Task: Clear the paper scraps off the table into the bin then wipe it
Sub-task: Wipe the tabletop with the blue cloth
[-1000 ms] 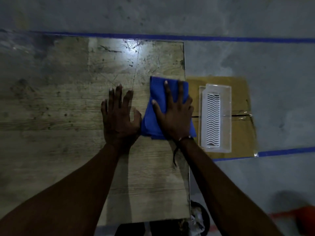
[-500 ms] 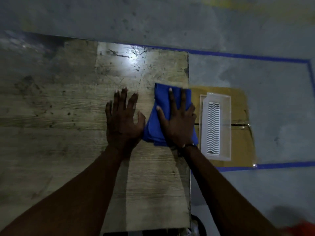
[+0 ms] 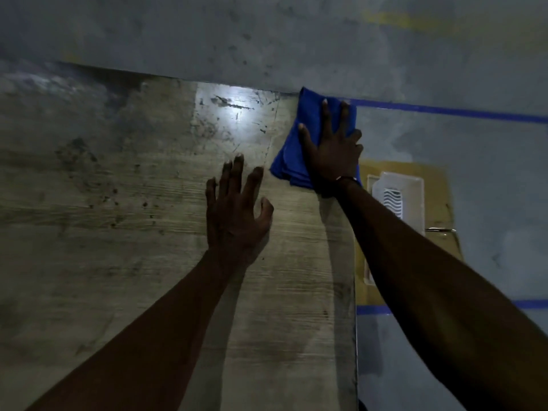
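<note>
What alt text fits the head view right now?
A person's right hand presses a folded blue cloth flat on the far right corner of a worn wooden table, while the left hand rests spread on the tabletop. A white plastic tray lies on cardboard on the floor beside it.

Cloth [image 3: 292, 149] on table [image 3: 118, 203], at far right corner, reaching the far edge. Right hand [image 3: 333, 149] flat on cloth. Left hand [image 3: 237, 215] flat on table, nearer and left of cloth, apart from it. Tray [image 3: 397, 197] on cardboard [image 3: 439, 188], on floor right of table.
</note>
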The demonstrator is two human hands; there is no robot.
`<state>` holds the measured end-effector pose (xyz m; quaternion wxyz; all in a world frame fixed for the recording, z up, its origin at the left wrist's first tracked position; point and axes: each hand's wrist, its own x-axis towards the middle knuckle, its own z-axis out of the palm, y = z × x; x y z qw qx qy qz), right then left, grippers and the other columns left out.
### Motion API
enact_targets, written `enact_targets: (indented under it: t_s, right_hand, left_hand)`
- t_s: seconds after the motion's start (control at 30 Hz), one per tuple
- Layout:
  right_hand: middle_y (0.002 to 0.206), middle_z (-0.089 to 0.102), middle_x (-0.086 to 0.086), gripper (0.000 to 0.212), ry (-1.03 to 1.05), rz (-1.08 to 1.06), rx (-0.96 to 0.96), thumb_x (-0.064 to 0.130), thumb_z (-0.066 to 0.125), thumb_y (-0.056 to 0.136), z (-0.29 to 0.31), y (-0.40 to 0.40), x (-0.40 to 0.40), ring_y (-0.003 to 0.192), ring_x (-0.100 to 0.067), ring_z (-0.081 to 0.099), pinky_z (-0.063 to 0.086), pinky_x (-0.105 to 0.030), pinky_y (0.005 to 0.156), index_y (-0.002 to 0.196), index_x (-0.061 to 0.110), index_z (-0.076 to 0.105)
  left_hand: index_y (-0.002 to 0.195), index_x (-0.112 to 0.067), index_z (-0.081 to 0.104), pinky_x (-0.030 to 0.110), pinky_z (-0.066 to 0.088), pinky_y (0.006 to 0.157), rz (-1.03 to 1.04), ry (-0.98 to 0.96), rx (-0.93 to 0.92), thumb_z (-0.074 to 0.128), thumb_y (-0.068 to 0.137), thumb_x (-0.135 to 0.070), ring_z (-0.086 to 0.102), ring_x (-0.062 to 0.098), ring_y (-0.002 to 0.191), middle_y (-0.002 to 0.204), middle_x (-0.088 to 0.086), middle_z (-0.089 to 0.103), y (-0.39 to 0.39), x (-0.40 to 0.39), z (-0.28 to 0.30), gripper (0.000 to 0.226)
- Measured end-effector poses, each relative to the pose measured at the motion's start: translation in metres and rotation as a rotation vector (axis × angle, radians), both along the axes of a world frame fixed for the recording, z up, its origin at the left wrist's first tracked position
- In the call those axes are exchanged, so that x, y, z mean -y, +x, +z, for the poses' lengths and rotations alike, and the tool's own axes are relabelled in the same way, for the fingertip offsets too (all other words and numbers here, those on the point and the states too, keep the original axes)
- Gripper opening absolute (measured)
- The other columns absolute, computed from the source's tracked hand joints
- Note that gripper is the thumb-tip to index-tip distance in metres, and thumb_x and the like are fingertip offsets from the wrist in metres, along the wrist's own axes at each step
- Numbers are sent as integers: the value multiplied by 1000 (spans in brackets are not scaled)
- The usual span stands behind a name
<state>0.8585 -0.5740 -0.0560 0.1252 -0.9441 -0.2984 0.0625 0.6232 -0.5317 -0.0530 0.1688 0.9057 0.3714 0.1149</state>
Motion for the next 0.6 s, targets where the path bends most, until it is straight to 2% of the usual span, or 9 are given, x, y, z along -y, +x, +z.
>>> enact_targets:
  t_s: [0.13, 0.27, 0.4, 0.6]
  right_hand:
    - [178, 2, -4, 80, 21, 22, 44, 77, 30, 101, -2, -52, 47, 143, -47, 33, 42, -60, 106, 168, 38, 11]
    - [177, 7, -1, 81, 31, 25, 68, 77, 37, 99, -6, -89, 84, 146, -47, 34, 45, -63, 103, 168, 38, 16]
    - [177, 7, -1, 81, 38, -28, 76, 78, 38, 98, -5, -67, 61, 142, -44, 37, 46, -60, 102, 167, 40, 17]
    - [177, 6, -3, 82, 13, -74, 91, 79, 30, 98, -4, 5, -13, 134, -44, 42, 43, -56, 100, 167, 38, 16]
  left_hand:
    - [165, -22, 30, 57, 11, 129, 0, -16, -9, 40, 100, -46, 15, 34, 161, 175, 11, 15, 24, -64, 5, 70]
    - [167, -25, 24, 59, 12, 129, -51, -18, -48, 35, 101, -51, 10, 34, 162, 176, 9, 11, 39, -108, 5, 72]
    - [166, -25, 25, 57, 11, 128, -42, 61, -32, 43, 103, -45, 11, 34, 162, 176, 9, 12, 37, -103, 2, 69]
    - [165, -27, 27, 55, 11, 130, -3, 38, -33, 51, 100, -44, 7, 28, 163, 177, 5, 10, 41, -105, -1, 71]
